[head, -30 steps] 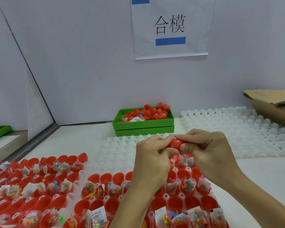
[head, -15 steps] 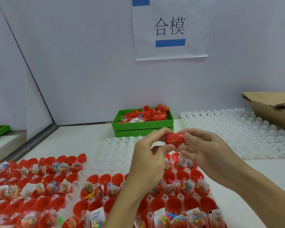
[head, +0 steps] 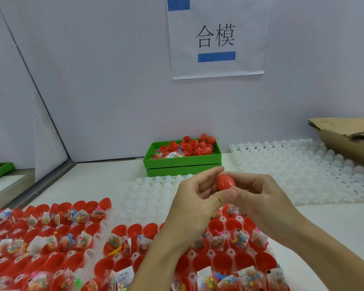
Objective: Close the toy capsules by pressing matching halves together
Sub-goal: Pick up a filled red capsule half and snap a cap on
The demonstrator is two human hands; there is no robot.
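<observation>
A red capsule [head: 225,182] is pinched between the left hand [head: 194,198] and right hand [head: 259,196]. It is held above the tray [head: 200,276], in front of the green bin [head: 183,164].

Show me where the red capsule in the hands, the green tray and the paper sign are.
red capsule [head: 225,182], head view, its rounded front.
green tray [head: 182,161], head view, its front wall.
paper sign [head: 215,36], head view, its printed characters.

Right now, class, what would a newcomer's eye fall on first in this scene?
Probably the red capsule held mid-frame between the left hand and right hand. Next, the trays of open red halves holding small toy packets below, and the green bin of red halves against the wall.
</observation>
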